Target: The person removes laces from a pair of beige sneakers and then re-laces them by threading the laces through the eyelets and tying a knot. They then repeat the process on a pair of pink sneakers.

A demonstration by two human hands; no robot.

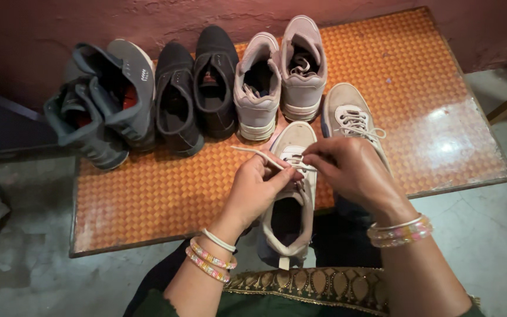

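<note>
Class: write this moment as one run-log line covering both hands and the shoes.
left hand: pinching white lace | right hand: gripping lace at beige shoe | row of shoes on orange mat

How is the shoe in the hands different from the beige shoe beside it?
The held beige sneaker sticks out over the table's front edge, with both hands at its lace; the other beige sneaker lies fully on the table, untouched. The held sneaker's white lace is loose, pinched by the left hand and right hand; the other's laces look threaded and tied. Both are beige with white laces, toes pointing away.

Orange woven table [441,105] bearing sneakers [215,82]
</note>
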